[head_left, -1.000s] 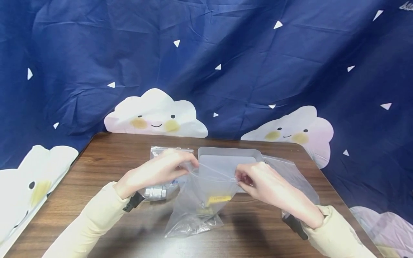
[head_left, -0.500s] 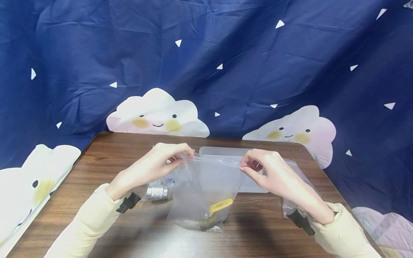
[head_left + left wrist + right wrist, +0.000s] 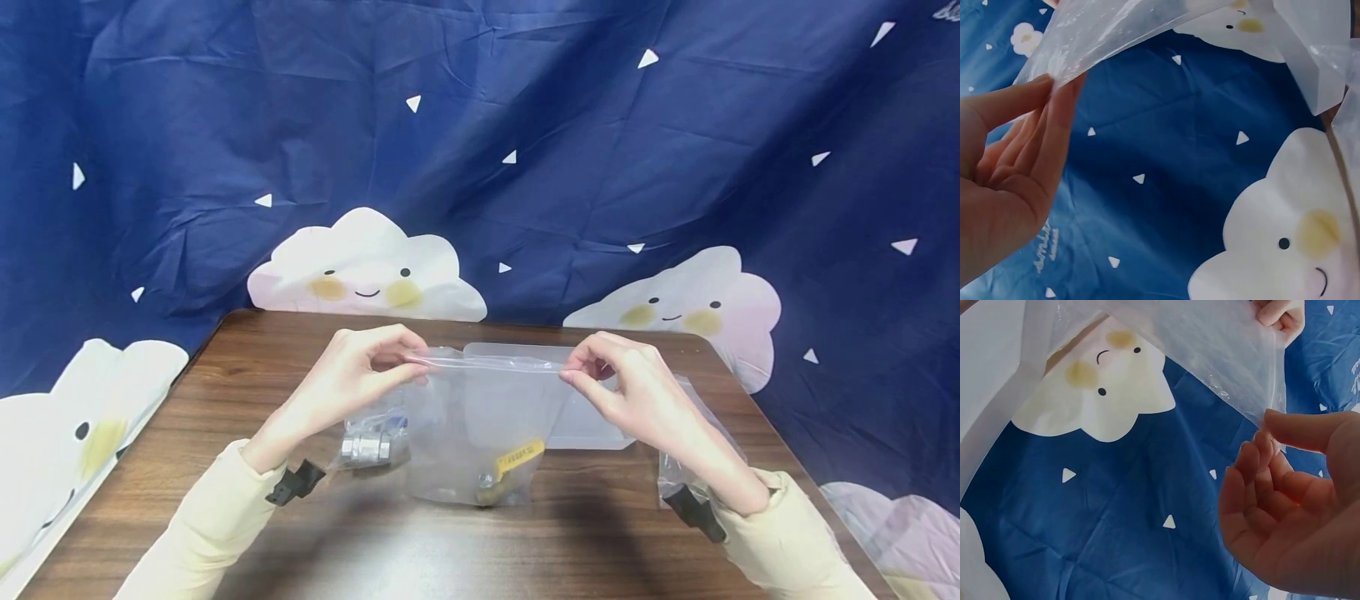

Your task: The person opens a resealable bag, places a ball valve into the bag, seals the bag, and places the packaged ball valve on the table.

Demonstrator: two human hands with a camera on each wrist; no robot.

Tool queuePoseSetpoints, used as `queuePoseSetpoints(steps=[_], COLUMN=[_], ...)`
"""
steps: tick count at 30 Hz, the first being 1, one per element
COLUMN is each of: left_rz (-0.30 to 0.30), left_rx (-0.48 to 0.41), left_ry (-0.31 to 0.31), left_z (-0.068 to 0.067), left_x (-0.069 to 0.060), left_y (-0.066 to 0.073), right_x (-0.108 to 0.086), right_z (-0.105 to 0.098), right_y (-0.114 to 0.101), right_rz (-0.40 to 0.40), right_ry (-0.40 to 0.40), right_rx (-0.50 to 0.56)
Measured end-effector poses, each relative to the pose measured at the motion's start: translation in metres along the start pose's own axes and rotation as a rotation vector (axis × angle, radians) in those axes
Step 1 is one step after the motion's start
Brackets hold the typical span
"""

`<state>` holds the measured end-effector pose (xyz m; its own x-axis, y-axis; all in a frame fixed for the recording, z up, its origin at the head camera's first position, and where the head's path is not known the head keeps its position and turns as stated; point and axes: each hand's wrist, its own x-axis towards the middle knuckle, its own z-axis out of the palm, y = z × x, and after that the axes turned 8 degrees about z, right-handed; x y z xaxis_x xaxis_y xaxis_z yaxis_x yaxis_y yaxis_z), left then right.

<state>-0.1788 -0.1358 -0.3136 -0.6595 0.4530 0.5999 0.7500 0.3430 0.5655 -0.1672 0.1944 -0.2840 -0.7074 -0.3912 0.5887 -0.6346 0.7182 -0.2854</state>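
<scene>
A clear zip bag [image 3: 465,425] hangs upright between my hands, its top edge stretched straight. In its lower right corner lies a brass-coloured valve with a yellow lever handle [image 3: 519,457]. My left hand [image 3: 356,371] pinches the bag's upper left corner between thumb and fingers; the left wrist view shows the thumb [image 3: 1022,97] pressed on the plastic. The upper right corner is pinched by my right hand [image 3: 633,383], seen also in the right wrist view with the thumb [image 3: 1300,430] against the bag's edge.
Behind the bag is a white translucent tray [image 3: 592,425]. Left of it, another clear bag holds a silver metal fitting [image 3: 366,447]. A further clear bag [image 3: 678,467] lies on the right, partly under my right forearm. The wooden table [image 3: 247,358] ends at a blue curtain [image 3: 450,150].
Both hands have risen and spread slightly apart. The bag has gone from slack with a gaping mouth to taut with a straight top edge, and the valve has slid to its lower right corner.
</scene>
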Motion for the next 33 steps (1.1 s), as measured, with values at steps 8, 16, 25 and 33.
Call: queuePoseSetpoints(steps=[8, 16, 25, 33], left_rz=[-0.097, -0.092, -0.016, 0.028], left_rx=[-0.182, -0.177, -0.091, -0.008], left_ry=[0.071, 0.154, 0.200, 0.206], left_z=[0.005, 0.011, 0.018, 0.027], left_x=[-0.004, -0.008, -0.008, -0.003], left_y=[-0.009, -0.006, -0.006, -0.004], right_x=[-0.003, -0.008, -0.009, -0.010], right_z=[0.000, 0.005, 0.016, 0.023], right_y=[0.009, 0.011, 0.013, 0.007], right_rz=[0.094, 0.131, 0.125, 0.225], right_ry=[-0.004, 0.050, 0.011, -0.055], right_rx=[0.042, 0.091, 0.221, 0.338])
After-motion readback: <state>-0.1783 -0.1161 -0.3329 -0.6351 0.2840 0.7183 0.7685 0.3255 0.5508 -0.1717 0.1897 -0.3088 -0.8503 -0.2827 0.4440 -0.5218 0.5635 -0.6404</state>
